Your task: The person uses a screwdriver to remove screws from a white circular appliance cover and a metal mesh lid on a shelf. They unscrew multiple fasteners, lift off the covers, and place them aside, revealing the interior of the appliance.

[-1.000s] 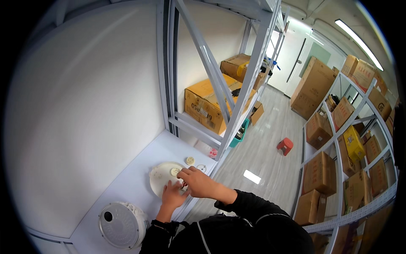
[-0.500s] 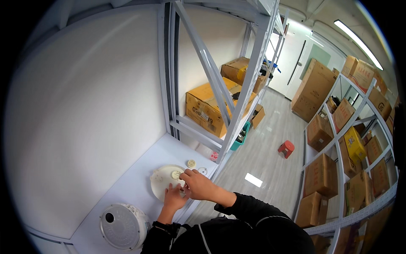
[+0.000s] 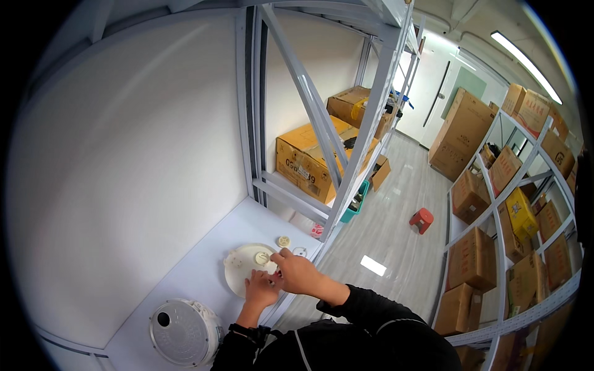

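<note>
Right grip (image 3: pixel 296 272), dish (image 3: pixel 237 273) on shelf (image 3: pixel 192 263), grey floor (image 3: pixel 401 191)

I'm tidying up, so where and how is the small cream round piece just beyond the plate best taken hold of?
Probably the rim of the small cream round piece, pinched from above: it lies on the bench, off the plate, its round outline offering opposite edges.
</note>
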A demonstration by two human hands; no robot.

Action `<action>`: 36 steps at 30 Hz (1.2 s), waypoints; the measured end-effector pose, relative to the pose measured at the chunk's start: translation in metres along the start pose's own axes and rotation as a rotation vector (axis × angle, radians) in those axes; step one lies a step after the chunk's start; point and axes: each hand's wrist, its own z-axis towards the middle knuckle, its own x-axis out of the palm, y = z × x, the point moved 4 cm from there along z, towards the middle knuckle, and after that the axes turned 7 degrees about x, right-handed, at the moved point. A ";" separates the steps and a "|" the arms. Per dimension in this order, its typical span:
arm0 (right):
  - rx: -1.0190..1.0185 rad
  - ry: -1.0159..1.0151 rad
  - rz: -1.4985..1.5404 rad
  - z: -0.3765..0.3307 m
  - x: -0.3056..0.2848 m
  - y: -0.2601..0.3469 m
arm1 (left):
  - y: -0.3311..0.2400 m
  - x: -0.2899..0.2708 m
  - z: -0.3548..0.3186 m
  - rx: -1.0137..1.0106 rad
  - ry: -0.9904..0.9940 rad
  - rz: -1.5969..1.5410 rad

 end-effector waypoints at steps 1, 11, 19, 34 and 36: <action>0.147 0.069 -0.097 0.000 -0.001 -0.001 | 0.000 -0.002 -0.001 0.002 -0.009 -0.032; -0.167 -0.095 0.221 -0.001 0.002 -0.010 | 0.015 0.015 0.002 0.080 -0.084 0.120; 0.035 -0.035 0.217 0.004 0.004 -0.014 | 0.024 0.017 -0.004 0.263 -0.270 0.220; -0.025 -0.333 0.425 0.006 -0.042 -0.032 | 0.020 0.003 -0.005 0.192 -0.220 0.115; -0.049 -0.393 0.498 0.004 -0.042 -0.042 | 0.018 0.001 -0.004 0.185 -0.240 0.089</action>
